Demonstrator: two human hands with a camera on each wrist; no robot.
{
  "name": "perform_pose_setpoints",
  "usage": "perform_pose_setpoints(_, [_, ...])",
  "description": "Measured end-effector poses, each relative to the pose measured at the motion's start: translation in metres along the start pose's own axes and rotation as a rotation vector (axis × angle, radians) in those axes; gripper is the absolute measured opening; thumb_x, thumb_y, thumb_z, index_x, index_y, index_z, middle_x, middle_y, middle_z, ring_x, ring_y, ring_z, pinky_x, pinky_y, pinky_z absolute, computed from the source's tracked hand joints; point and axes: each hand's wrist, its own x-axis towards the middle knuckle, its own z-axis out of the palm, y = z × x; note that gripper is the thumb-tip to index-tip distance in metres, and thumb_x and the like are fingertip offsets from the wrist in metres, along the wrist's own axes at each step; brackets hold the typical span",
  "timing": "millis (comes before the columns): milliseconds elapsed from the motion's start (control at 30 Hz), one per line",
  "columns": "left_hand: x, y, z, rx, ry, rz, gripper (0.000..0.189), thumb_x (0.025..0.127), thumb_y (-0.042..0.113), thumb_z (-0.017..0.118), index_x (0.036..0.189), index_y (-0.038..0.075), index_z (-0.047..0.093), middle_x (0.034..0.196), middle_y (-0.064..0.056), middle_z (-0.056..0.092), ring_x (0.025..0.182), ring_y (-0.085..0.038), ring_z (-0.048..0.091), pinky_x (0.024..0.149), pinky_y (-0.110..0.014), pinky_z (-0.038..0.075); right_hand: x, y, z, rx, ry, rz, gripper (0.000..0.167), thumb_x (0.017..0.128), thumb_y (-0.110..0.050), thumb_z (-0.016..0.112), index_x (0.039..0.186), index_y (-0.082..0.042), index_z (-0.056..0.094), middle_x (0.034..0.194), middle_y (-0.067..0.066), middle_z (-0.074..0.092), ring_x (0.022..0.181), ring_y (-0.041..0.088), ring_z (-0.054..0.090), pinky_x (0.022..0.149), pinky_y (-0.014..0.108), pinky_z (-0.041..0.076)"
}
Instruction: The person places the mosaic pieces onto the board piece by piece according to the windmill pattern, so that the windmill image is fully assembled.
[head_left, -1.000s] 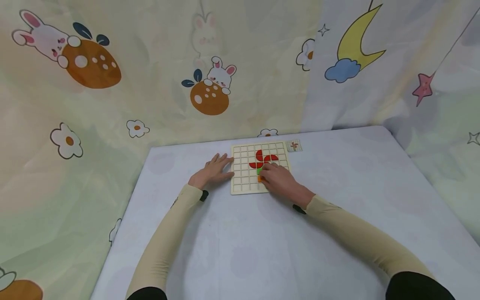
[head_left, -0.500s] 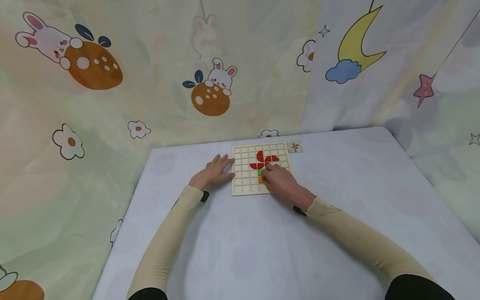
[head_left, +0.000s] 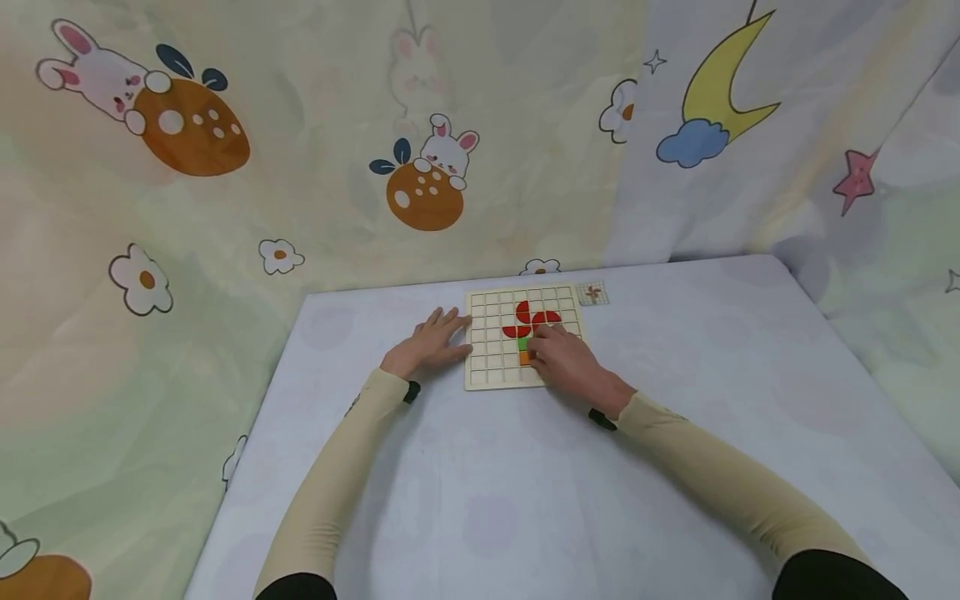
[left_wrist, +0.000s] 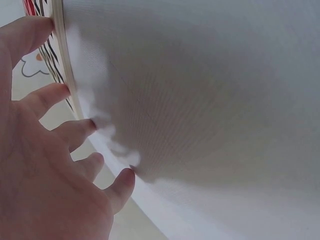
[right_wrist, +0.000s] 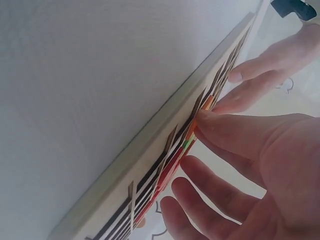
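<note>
A square wooden board (head_left: 491, 358) with a raised grid lies flat near the table's far edge. Red rounded pieces (head_left: 522, 312) sit in its cells, with a green tile (head_left: 522, 342) and an orange tile (head_left: 524, 358) below them. My left hand (head_left: 429, 343) spreads its fingers at the board's left edge, its thumb and index fingertips touching the side. Over the board's right half, my right hand (head_left: 568, 362) hides several cells. In the right wrist view, its thumb and index finger meet at the orange tile (right_wrist: 206, 104), while the other fingers are loosely bent.
A small card (head_left: 592, 293) printed with a red pinwheel-like pattern on a grid lies beside the board's upper right corner. A white cloth (head_left: 480, 500) covers the table. Behind it hangs a patterned curtain (head_left: 315, 167).
My right hand has shifted slightly right over the board, so more of the orange tile shows. My left hand stays at the board's edge. The whole view drifts a little.
</note>
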Motion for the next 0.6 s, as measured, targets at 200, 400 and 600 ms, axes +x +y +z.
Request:
perform_pose_setpoints(200, [0.002,0.001,0.001,0.003,0.007,0.007,0.071,0.100,0.055,0.051,0.160,0.027,0.026,0.171,-0.005,0.010,0.158,-0.031,-0.003,0.125,-0.060,0.009,-0.005,0.005,-0.001,0.008,-0.011,-0.017,0.013,0.094,-0.017,0.069,0.103,-0.010,0.076,0.107,0.006,0.067,0.097,0.025,0.058,0.085,0.038,0.054])
perform_pose_setpoints(400, [0.001,0.001,0.001,0.010,0.003,-0.002,0.071,0.100,0.055,0.051,0.161,0.028,0.025,0.171,-0.004,0.009,0.158,-0.030,-0.004,0.125,-0.060,0.009,-0.024,0.014,-0.014,0.063,-0.037,0.006,0.016,0.096,-0.015,0.064,0.108,-0.009,0.073,0.112,0.007,0.067,0.102,0.026,0.060,0.091,0.041,0.054])
perform_pose_setpoints(600, [-0.001,0.003,0.000,0.012,0.001,-0.002,0.071,0.100,0.054,0.051,0.161,0.028,0.025,0.171,-0.004,0.010,0.158,-0.030,-0.004,0.125,-0.061,0.009,-0.054,0.034,-0.029,0.089,-0.061,0.036,0.018,0.096,-0.016,0.066,0.111,-0.008,0.071,0.117,0.010,0.066,0.107,0.028,0.061,0.093,0.044,0.054])
